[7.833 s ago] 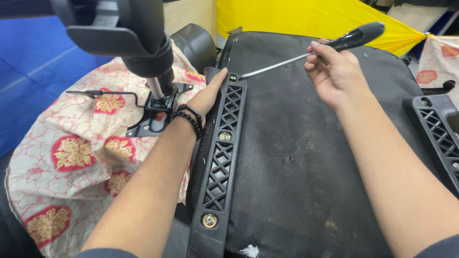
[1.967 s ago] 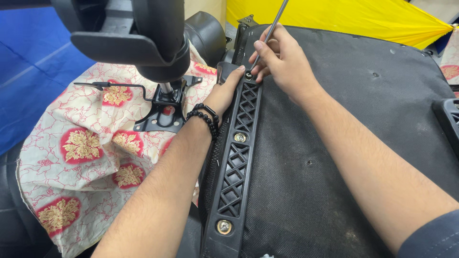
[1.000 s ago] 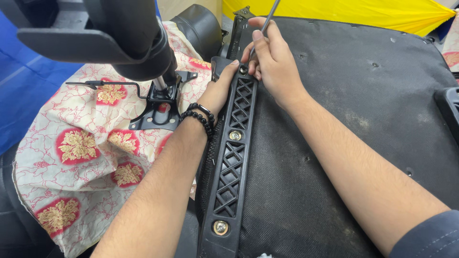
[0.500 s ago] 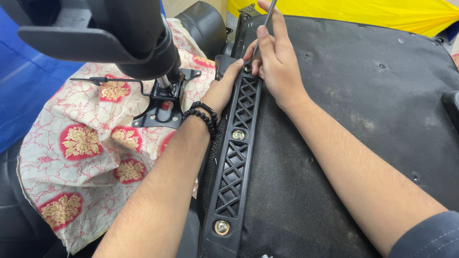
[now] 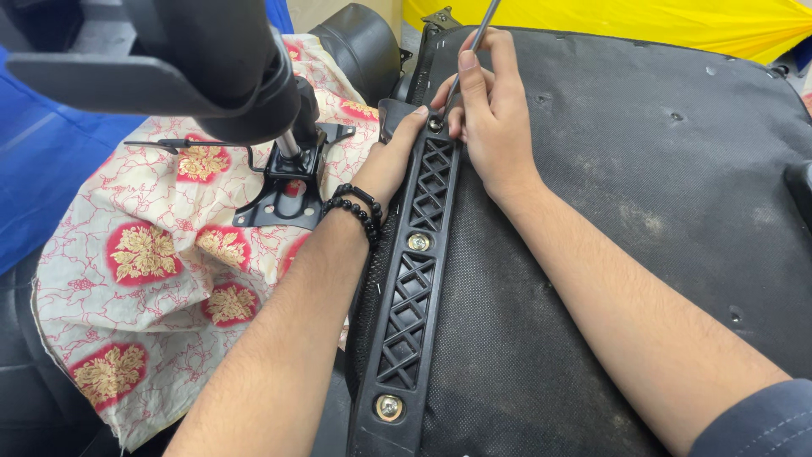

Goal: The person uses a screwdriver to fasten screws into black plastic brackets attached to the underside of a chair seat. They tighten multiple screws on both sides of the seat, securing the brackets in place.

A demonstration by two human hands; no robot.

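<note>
Black fabric chair underside (image 5: 643,254) fills view; yellow sheet (image 5: 643,21) behind, blue surface (image 5: 51,169) at left, floral cloth (image 5: 169,271) w/ black metal mechanism (image 5: 283,182) on it. No containers seen. Right hand (image 5: 491,110) pinches screwdriver shaft (image 5: 469,51), tip at top screw of black lattice bracket (image 5: 414,279). Left hand (image 5: 393,161) presses bracket's left edge, fingers flat, holding nothing.

Blue sheet (image 5: 51,178) at left, yellow cloth (image 5: 677,25) beyond (floral fabric (image 5: 152,279) between).

Chair mechanism (image 5: 211,76) crowds the left; seat underside (image 5: 643,169) lies open.
</note>
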